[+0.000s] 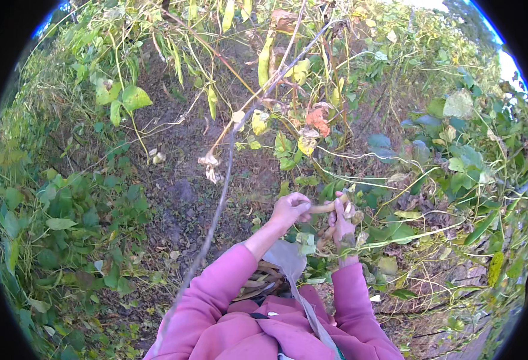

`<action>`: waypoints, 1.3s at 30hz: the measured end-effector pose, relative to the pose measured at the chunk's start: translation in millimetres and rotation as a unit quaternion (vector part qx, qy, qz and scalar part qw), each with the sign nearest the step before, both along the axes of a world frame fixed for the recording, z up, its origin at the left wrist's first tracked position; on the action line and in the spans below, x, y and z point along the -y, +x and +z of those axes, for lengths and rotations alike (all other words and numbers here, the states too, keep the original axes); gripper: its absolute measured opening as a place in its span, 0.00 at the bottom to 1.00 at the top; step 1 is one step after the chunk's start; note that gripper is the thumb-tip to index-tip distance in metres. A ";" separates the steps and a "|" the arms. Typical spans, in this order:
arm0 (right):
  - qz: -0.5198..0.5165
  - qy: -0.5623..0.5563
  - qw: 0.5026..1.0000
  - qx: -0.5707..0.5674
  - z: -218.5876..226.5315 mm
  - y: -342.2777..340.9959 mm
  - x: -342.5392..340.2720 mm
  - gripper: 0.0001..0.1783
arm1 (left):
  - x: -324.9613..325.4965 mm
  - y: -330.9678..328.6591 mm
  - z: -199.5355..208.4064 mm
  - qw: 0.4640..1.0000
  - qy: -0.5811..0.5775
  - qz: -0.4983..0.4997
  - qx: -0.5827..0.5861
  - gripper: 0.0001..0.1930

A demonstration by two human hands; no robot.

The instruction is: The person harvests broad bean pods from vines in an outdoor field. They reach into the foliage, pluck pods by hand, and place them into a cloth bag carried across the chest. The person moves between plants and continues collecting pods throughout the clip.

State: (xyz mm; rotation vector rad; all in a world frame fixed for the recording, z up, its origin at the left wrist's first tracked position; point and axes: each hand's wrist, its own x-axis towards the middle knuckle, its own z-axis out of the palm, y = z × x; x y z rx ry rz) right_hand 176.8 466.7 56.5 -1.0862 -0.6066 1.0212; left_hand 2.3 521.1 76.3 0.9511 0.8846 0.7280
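Gripping one tan bean pod (pixel 322 208) from both ends: left hand (pixel 289 210) curled shut around its left end, right hand (pixel 342 226) pinching the other end, fingers closed. Pod sits between the two hands, just above the open shoulder bag (pixel 285 259) at the chest. It looks dry, slim, slightly curved, pale brown, smooth. To do this well, judgement: keep a firm pinch near the stem, pull along the pod and not sideways, so the vine (pixel 360 180) behind the right hand doesn't tear. Dried pods (pixel 262 282) show inside the bag below the left hand. Thin bare stick (pixel 228 162) runs up left of the hands.
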 end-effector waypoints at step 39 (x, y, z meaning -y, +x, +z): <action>0.186 -0.018 0.967 0.171 14.8 -122.5 -16.3 0.18 | -72.6 -132.2 82.2 0.899 0.343 0.039 -0.271 0.09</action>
